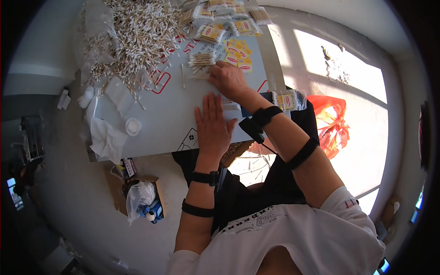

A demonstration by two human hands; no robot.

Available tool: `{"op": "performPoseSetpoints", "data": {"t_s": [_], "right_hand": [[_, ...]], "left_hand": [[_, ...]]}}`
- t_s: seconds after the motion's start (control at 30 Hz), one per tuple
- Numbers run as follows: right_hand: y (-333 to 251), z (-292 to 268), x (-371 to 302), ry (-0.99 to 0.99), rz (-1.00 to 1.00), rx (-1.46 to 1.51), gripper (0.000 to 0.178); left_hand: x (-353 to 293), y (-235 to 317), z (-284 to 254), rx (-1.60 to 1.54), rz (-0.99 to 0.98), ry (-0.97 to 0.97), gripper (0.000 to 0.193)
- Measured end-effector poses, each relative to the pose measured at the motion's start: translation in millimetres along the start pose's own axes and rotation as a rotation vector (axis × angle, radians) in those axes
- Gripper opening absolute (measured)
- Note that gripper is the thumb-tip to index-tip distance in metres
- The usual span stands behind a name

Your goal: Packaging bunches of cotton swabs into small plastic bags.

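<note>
My left hand [212,127] lies flat, fingers together, on the pale blue table top [160,119], pressing down on a small packet of cotton swabs [231,105] that peeks out at its right side. Farther up the table, my right hand [228,79] rests fingers down on a loose bundle of cotton swabs [202,60]. A big heap of loose cotton swabs [137,36] covers the far left of the table. Several filled packets with yellow labels [236,50] lie beyond my right hand. Both wrists wear black bands.
A crumpled tissue [107,137] and a small white lid [133,126] lie at the table's left edge. A filled packet of swabs [286,99] sits on my lap side at right. An orange plastic bag [332,123] lies on the floor, a cardboard box with bags [142,199] under the table.
</note>
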State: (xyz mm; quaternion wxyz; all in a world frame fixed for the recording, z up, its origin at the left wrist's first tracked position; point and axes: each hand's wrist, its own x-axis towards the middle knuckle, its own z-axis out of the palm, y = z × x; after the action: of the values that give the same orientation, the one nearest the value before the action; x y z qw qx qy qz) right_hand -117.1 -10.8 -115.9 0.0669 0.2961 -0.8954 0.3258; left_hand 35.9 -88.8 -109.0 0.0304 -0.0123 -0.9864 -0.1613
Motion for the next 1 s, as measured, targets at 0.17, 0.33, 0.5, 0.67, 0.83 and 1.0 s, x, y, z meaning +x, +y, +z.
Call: {"op": "performPoseSetpoints", "data": {"t_s": [0.17, 0.33, 0.5, 0.67, 0.83, 1.0], "right_hand": [[2, -20, -16, -0.191, -0.087, -0.043, 0.014], [2, -37, -6, -0.219, -0.009, 0.153, 0.012], [8, -31, -5, -0.234, -0.130, 0.127, 0.010], [8, -30, -23, -0.186, -0.158, 0.126, 0.006], [7, -30, -48, -0.013, -0.073, 0.330, 0.005], [-12, -22, -86, 0.209, 0.336, 0.780, 0.025]], "left_hand": [[-4, -2, 0, -0.021, -0.029, 0.003, 0.080], [-2, 0, 1, -0.011, -0.018, 0.011, 0.082], [-1, 0, 2, 0.013, -0.006, 0.003, 0.083], [1, -5, -3, -0.013, 0.010, 0.127, 0.088], [7, -8, -5, -0.002, 0.057, 0.043, 0.084], [19, -13, -6, 0.020, 0.080, 0.053, 0.079]]}}
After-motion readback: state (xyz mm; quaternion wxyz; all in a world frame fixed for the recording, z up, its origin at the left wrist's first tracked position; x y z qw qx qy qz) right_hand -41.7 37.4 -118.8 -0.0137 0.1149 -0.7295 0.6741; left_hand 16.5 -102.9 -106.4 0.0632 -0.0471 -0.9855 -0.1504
